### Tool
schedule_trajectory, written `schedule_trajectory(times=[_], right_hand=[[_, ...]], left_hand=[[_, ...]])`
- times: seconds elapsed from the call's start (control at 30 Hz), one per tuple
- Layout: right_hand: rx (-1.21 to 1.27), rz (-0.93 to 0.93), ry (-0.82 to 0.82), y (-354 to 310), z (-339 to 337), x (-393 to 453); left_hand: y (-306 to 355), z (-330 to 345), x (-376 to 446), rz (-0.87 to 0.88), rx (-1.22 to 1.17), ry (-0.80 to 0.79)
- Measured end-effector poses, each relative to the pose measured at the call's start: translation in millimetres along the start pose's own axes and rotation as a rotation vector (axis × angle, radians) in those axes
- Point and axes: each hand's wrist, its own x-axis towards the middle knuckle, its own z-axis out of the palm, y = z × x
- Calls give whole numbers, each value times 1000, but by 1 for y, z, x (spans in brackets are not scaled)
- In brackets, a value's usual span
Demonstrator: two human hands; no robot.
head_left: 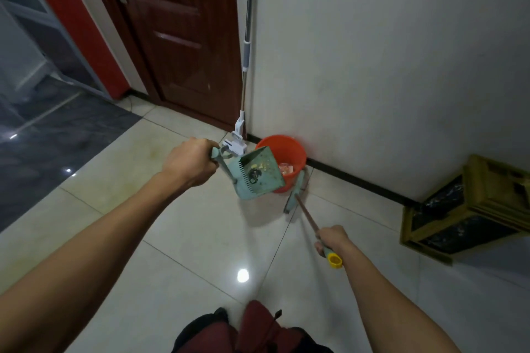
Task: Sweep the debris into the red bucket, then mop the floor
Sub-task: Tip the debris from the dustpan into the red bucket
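Your left hand [187,162] is curled tight around the handle of the green dustpan [259,173], holding it lifted and tilted so that its open edge sits over the rim of the red bucket [289,152]. Debris [258,167], pale crumbs and a dark round piece, lies on the pan's inner face near its comb teeth. Some pinkish content is visible inside the bucket.

Your right hand [329,239] is wrapped around the upper end of the broom [307,218], just below its yellow cap. The brown shaft runs from that hand toward 11 o'clock, down to the green broom head, which rests on the floor [200,238] just beside the bucket at its 5 o'clock side.

The bucket stands on the floor against the wall [372,66], at 12 o'clock from your feet. The mop [246,51] leans upright in the corner between the wall and the brown door [177,37], at 10 o'clock from the bucket; its white head lies on the floor close behind the dustpan. A yellow-framed crate [470,209] sits by the wall at 3 o'clock.
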Motion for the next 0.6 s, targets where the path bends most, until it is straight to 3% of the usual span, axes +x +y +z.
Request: schedule_trajectory(times=[0.3,0.6], right_hand=[[82,0,-27,-29,-6,17],[170,64,-15,-67,-6,61]], left_hand=[[34,12,49,49,24,7],[50,41,110,265,215,-84]])
